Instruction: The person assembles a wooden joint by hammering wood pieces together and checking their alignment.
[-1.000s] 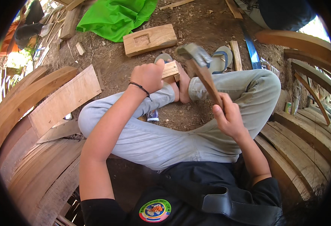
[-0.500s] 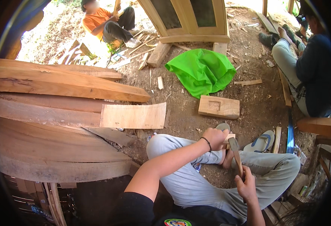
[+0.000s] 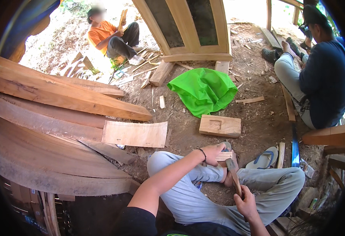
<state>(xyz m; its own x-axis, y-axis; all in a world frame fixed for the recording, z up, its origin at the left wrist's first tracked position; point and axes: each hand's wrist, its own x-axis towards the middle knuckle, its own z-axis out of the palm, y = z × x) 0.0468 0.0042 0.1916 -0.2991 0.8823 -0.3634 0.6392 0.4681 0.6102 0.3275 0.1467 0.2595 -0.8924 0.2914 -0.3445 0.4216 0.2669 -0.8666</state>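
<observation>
Over my crossed shins, my left hand (image 3: 213, 152) is closed on a small pale wooden block (image 3: 223, 156). A dark band circles that wrist. My right hand (image 3: 246, 204) grips the long wooden handle of a hatchet-like tool (image 3: 234, 180). Its dull greyish head lies against or just beside the block's near right end; contact is not clear. The fingertips of the left hand are partly hidden behind the block. Beyond my hands, a thick wooden block (image 3: 220, 126) with a square recess cut in its top rests on the dirt.
Large planks (image 3: 62, 92) are stacked at left, with a thin curved board (image 3: 134, 133) on their end. A green cloth (image 3: 204, 89) lies before a panelled wooden door (image 3: 184, 29). A sandal (image 3: 263, 158) is at right. One person (image 3: 323, 78) sits right, another (image 3: 109, 39) far left.
The view has shifted, so the scene sits lower and slightly left. My hands keep hold of the block and tool. The far-left person's held wood pieces now show more fully.
</observation>
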